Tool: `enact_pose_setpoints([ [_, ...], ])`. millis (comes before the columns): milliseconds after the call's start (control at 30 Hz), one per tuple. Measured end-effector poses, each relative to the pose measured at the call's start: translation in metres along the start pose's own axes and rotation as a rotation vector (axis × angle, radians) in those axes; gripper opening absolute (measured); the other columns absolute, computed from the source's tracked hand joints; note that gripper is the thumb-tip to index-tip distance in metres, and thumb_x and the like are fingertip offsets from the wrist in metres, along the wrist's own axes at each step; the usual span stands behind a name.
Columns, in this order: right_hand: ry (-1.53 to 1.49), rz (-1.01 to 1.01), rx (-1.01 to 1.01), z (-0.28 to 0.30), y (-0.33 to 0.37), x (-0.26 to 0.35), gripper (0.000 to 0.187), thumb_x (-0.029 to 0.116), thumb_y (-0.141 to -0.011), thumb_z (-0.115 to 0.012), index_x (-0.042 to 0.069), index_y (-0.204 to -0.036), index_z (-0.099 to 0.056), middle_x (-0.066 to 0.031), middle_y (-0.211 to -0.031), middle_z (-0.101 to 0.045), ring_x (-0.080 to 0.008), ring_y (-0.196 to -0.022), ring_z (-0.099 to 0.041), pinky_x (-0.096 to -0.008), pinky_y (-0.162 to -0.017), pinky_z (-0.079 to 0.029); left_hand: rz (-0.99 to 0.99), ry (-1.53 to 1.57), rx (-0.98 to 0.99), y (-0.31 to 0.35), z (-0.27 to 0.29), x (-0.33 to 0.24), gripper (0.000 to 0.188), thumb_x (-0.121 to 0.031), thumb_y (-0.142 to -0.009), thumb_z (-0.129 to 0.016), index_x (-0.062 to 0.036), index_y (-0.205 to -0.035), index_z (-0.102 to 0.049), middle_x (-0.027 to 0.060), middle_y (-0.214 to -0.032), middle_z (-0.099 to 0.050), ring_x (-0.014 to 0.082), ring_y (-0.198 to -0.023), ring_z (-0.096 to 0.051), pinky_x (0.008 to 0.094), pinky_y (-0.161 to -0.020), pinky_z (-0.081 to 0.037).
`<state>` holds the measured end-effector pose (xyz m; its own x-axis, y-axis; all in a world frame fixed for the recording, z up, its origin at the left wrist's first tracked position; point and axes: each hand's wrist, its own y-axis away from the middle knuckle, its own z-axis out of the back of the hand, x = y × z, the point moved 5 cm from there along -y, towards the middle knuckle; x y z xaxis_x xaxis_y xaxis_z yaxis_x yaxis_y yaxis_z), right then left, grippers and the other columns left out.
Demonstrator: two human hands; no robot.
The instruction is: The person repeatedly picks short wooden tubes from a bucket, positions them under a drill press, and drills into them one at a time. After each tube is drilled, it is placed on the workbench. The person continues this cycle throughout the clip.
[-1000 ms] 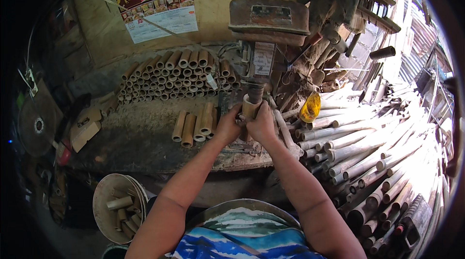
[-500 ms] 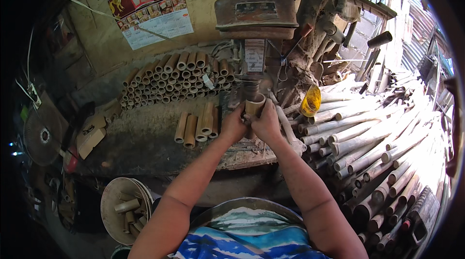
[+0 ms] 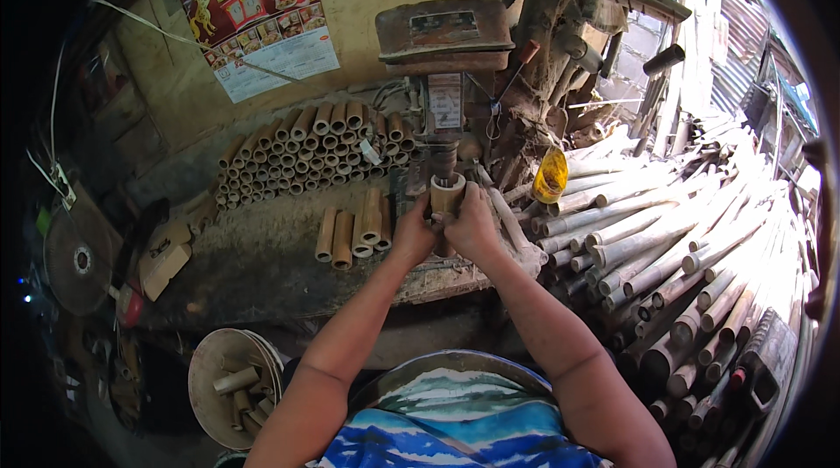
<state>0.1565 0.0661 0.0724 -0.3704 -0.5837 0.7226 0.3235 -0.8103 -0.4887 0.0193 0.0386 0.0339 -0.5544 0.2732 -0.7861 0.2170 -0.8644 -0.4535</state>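
Observation:
Both my hands grip an upright bamboo tube [image 3: 447, 199], its pale rim facing up beneath the spindle [image 3: 444, 156] of a dusty drill press [image 3: 446, 38]. My left hand [image 3: 415, 232] is closed around the tube's left side. On its right side, my right hand [image 3: 472, 228] is closed as well, the two thumbs close together at the front. A small dark gap at the tube's mouth meets the tool's lower end; how far the tool reaches inside cannot be made out. Several cut bamboo tubes [image 3: 371, 227] lie on the workbench [image 3: 254, 245] left of my hands.
Stacked bamboo tubes [image 3: 306, 149] line the bench's back by the wall. Long bamboo poles [image 3: 647, 249] fill the right side. A yellow container [image 3: 551, 176] hangs near them. At lower left stand a bucket [image 3: 206, 380] of offcuts and a fan [image 3: 79, 249]. A calendar [image 3: 262, 22] hangs behind.
The whole view has shifted slightly. The tube's rim now shows paler and more fully under the spindle. Both hands keep their grip on the tube.

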Motion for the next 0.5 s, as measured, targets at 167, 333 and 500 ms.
enact_pose_setpoints([
  [167, -0.029, -0.024, 0.006, -0.007, 0.002, 0.009, 0.055, 0.007, -0.082, -0.074, -0.002, -0.125, -0.041, -0.0303, -0.126, -0.049, -0.0511, -0.117, -0.053, -0.0537, -0.096, -0.046, 0.015, 0.044, -0.059, 0.001, 0.003, 0.019, 0.064, -0.014, -0.089, -0.07, -0.0116, -0.148, -0.045, 0.0216, -0.126, -0.068, 0.0378, -0.119, -0.065, 0.0444, -0.096, -0.052],
  [333, 0.0, -0.018, -0.015, -0.018, -0.004, 0.011, 0.055, 0.006, -0.082, -0.074, -0.002, -0.124, -0.04, -0.0305, -0.126, -0.049, -0.0516, -0.116, -0.053, -0.0546, -0.095, -0.047, 0.025, 0.062, -0.038, -0.006, 0.004, 0.043, 0.063, -0.016, -0.09, -0.071, -0.0118, -0.147, -0.046, 0.0192, -0.126, -0.068, 0.0344, -0.119, -0.066, 0.0431, -0.097, -0.052],
  [500, -0.006, 0.015, -0.061, -0.023, -0.007, 0.013, 0.046, 0.005, -0.082, -0.065, -0.002, -0.12, -0.04, -0.0316, -0.119, -0.052, -0.0521, -0.112, -0.054, -0.0549, -0.095, -0.045, 0.033, 0.053, -0.031, -0.012, 0.01, 0.043, 0.06, -0.015, -0.091, -0.07, -0.0091, -0.146, -0.048, 0.0197, -0.127, -0.068, 0.0335, -0.119, -0.065, 0.0424, -0.097, -0.051],
])
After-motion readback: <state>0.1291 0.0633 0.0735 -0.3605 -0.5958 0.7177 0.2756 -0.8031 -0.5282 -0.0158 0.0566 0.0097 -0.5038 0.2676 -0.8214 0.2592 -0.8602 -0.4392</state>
